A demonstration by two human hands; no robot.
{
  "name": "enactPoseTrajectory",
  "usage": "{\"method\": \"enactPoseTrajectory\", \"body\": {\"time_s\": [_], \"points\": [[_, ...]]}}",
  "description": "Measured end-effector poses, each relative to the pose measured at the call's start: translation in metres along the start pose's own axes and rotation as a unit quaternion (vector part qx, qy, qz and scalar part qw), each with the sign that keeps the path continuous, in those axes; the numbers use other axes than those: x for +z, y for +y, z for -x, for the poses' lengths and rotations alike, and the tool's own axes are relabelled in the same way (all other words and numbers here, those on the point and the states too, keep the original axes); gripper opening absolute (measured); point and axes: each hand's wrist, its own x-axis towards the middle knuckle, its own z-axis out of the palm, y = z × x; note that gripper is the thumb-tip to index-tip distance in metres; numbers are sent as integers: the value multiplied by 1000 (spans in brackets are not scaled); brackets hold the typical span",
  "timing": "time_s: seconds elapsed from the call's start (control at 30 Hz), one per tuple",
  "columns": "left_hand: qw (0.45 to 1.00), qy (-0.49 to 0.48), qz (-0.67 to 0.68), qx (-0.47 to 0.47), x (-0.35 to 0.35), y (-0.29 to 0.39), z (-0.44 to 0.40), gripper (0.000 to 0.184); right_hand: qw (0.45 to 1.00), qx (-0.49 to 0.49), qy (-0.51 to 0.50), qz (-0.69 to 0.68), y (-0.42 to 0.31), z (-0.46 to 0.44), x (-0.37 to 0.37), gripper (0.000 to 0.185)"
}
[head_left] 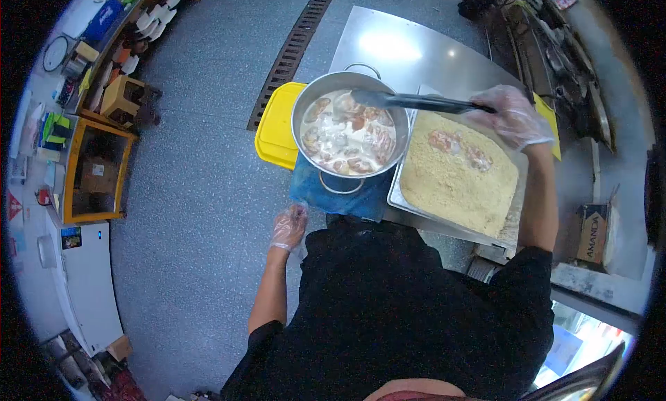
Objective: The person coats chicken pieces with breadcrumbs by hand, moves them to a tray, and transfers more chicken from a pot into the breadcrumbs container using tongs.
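Observation:
My right hand (pixel 510 116), in a clear plastic glove, is closed around the dark handle of tongs (pixel 430 104). The tongs reach left across the pan, their far end over the pot (pixel 300 137). Inside the two-handled metal pot, raw meat pieces (pixel 381 141) lie in a white, milky liquid. Beside it, a rectangular metal pan (pixel 444 224) holds pale yellow breading (pixel 458 189), with raw meat (pixel 461 148) on top. My gloved left hand (pixel 289 227) hangs low at left, near the blue plastic (pixel 357 203), fingers loosely bent, nothing visible in it.
Pot and pan rest on a steel table (pixel 430 44). A yellow lid (pixel 277 123) sits left of the pot. A floor drain (pixel 295 50) runs beyond. Cluttered shelving (pixel 97 134) and a white appliance (pixel 90 283) line the left; a cardboard box (pixel 594 234) is at right.

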Motion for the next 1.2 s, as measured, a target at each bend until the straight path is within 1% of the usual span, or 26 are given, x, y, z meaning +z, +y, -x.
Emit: {"method": "enactPoseTrajectory", "body": {"time_s": [0.07,0.1,0.17,0.23,0.27,0.3,0.33,0.37,0.4,0.47,0.53,0.6,0.63,0.67,0.7,0.73,0.77,0.8,0.83,0.87,0.93,0.97,1.03,1.07,1.13,1.2], "points": [[1000,-2,-4,19,1,3,1,23,998,29,-52,20,-19,-5,13,35],[1000,-6,1,11,0,7,1,23,998,35,-50,16,-19,-6,21,35],[1000,-14,2,11,-1,13,1,23,993,58,-103,19,-12,-7,35,34],[1000,10,0,27,2,17,5,24,994,68,-89,-2,-2,3,33,34],[999,3,-3,35,5,17,7,24,994,71,-78,-19,5,10,31,35],[1000,0,-16,13,10,16,9,24,994,81,-76,-22,15,19,25,35],[999,-11,-32,4,18,22,6,24,995,46,-46,-78,36,43,14,35],[999,-21,-33,20,21,22,4,24,992,3,-15,-129,49,60,2,35],[998,-36,-40,41,25,23,2,25,992,23,-9,-127,60,79,-10,35],[994,-63,-51,78,33,39,-1,26,987,30,31,-157,80,119,-31,36],[994,-78,-66,33,32,66,-3,27,985,63,34,-159,94,164,-55,36],[991,-97,-85,37,34,93,-4,28,961,176,55,-209,103,208,-71,36],[989,-109,-100,29,36,102,-4,29,958,185,60,-210,111,227,-73,36],[987,-114,-104,36,45,95,-6,29,948,232,58,-208,120,247,-75,36],[983,-126,-113,66,56,79,-10,30,937,278,56,-206,127,262,-75,36],[978,-137,-122,95,60,82,-13,30,934,284,59,-207,134,273,-74,36],[977,-139,-125,100,64,84,-14,30,938,310,48,-145,140,282,-70,38],[982,-136,-110,69,58,100,-12,30,938,334,35,-83,146,290,-67,39],[986,-133,-95,38,54,114,-10,30,931,359,-11,-60,151,292,-65,38],[985,-135,-96,41,53,122,-9,30,930,363,-10,-61,154,296,-58,38],[987,-120,-96,41,53,132,-6,32,904,412,-19,115,155,298,-42,41],[987,-120,-97,41,56,135,-6,32,875,465,-111,77,157,284,-49,42],[990,-86,-92,65,58,139,-3,25,869,477,-106,77,161,274,-41,43],[990,-85,-96,62,60,139,-1,25,863,489,-101,80,166,271,-34,43],[991,-62,-85,88,63,138,1,24,867,472,-124,99,202,262,-9,42],[991,-84,-87,63,64,137,1,24,869,456,-152,119,222,258,6,40]]}}
